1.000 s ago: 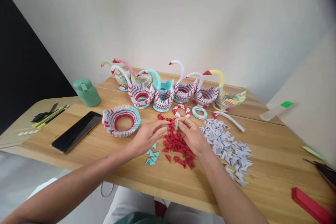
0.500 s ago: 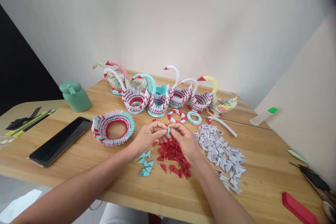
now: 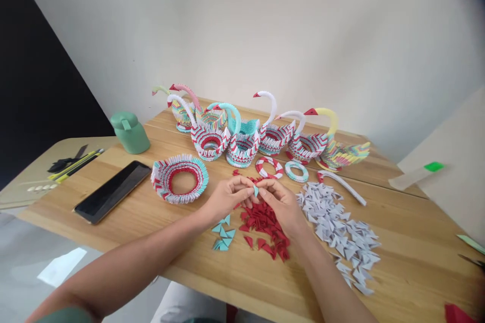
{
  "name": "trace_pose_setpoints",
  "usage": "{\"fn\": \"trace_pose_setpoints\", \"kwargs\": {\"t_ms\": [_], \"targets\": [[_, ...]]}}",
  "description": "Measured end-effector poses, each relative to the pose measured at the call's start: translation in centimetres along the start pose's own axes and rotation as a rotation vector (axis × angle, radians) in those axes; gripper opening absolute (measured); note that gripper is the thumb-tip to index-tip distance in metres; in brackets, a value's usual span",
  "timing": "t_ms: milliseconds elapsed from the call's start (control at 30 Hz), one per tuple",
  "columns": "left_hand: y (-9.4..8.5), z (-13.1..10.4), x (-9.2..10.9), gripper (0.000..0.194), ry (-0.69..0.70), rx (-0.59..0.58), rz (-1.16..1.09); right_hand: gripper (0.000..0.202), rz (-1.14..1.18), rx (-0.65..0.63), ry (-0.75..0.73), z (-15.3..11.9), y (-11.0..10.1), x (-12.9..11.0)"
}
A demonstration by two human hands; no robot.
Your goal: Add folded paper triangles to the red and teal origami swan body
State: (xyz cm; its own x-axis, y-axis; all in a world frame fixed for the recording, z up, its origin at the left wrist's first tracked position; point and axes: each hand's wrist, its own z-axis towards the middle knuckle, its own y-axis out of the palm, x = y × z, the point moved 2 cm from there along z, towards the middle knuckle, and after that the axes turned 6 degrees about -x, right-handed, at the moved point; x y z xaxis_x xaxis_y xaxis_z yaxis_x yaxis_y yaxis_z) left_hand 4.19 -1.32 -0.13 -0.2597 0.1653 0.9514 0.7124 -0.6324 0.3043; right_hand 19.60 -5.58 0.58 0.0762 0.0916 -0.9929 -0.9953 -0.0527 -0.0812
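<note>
Between my fingertips is a small turquoise folded paper triangle [image 3: 255, 191]. My left hand [image 3: 231, 196] pinches it from one side and my right hand [image 3: 278, 199] from the other. Both hands hover over a pile of red paper triangles [image 3: 267, 227]. A few turquoise triangles [image 3: 224, 236] lie by my left wrist. Right of my right hand spreads a heap of white paper triangles [image 3: 337, 227]. To the left sits a round bowl-shaped piece [image 3: 180, 179] built of red, white and turquoise triangles.
Several finished paper swans [image 3: 244, 146] stand along the back. Two paper rings [image 3: 296, 171] and a curved white swan neck [image 3: 344, 187] lie before them. A phone [image 3: 112, 192] and a green lidded container [image 3: 131, 133] are at left, a green-capped tube [image 3: 415, 176] at right.
The view has swung left, so everything sits further right in it. Both hands still pinch the turquoise triangle, which is now tilted differently.
</note>
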Motion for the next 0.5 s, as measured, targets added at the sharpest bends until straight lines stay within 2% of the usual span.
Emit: {"fn": "trace_pose_setpoints", "kwargs": {"t_ms": [500], "targets": [[0.11, -0.24, 0.11, 0.037, 0.01, -0.039, -0.02, 0.024, -0.098, -0.03, -0.023, -0.06, -0.06, -0.77]]}}
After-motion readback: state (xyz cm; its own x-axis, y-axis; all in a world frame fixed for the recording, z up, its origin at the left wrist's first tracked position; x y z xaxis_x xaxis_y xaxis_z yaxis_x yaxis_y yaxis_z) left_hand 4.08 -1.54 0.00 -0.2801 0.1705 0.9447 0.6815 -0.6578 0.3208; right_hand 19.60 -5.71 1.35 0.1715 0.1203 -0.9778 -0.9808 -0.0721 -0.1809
